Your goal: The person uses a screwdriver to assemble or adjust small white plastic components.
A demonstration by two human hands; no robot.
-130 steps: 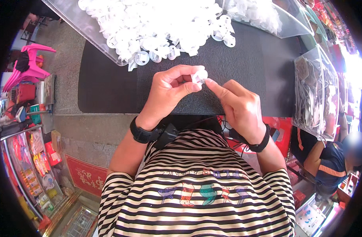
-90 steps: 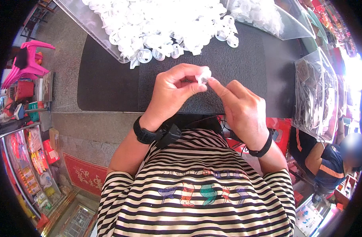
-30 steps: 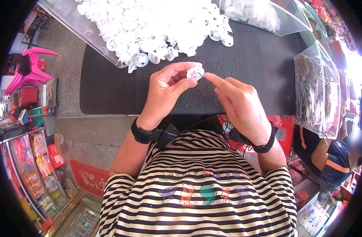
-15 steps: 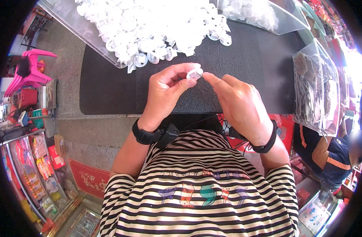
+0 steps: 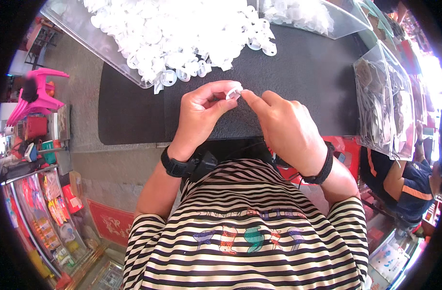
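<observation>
Between the thumb and forefinger of my left hand (image 5: pixel 197 116) is a small round white plastic piece (image 5: pixel 234 93), tilted up over the table. My right hand (image 5: pixel 291 128) is at its right side, the forefinger's tip at the piece's edge and the other fingers curled under. Whether anything small is pinched in the right fingers is hidden. Just beyond my hands, a big heap of similar white plastic pieces (image 5: pixel 168 77) lies on the black table mat (image 5: pixel 134 116), several of them loose at its near edge.
A clear bin wall (image 5: pixel 93 46) flanks the heap on the left. Another clear bin (image 5: pixel 341 26) of white pieces stands at the back right, and a clear box (image 5: pixel 382 104) of grey cords at the right edge. Beyond it sits another person (image 5: pixel 404 193). Pink plastic chairs (image 5: pixel 44 96) stand at left.
The white piece has been tilted more edge-on in my left fingers. My right hand has shifted slightly left, its forefinger still at the piece. The view has moved a little.
</observation>
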